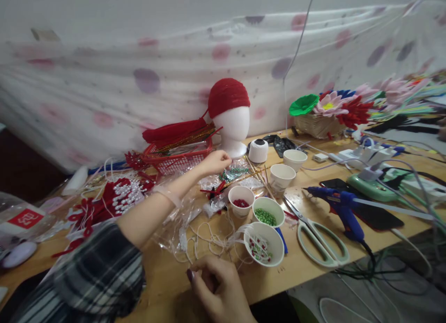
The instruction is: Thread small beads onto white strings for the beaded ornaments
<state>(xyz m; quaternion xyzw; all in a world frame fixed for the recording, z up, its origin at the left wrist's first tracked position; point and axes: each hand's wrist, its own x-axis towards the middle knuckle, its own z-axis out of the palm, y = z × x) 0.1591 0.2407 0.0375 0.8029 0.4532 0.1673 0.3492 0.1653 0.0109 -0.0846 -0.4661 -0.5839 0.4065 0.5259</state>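
Note:
My left hand point(216, 163) reaches forward over clear plastic bags, close to the base of a white foam head point(234, 128). Its fingers are curled together; whatever they hold, if anything, is too small to make out. Near the table's front edge, my right hand point(221, 286) has thumb and fingers pinched, with the contents hidden. Thin white cord point(205, 237) lies looped just beyond it. To its right stand paper cups: one with red beads point(241, 203), one with green beads point(265, 216), and one with mixed beads point(259, 248) and white cord over its rim.
Scissors point(318, 239) and a blue glue gun point(339, 202) lie at right, by a phone point(369, 207) and power strips with cables. A red basket point(177, 161) sits behind my left arm. Felt flowers point(329, 105) stand at back right; pearl strands point(128, 195) lie left.

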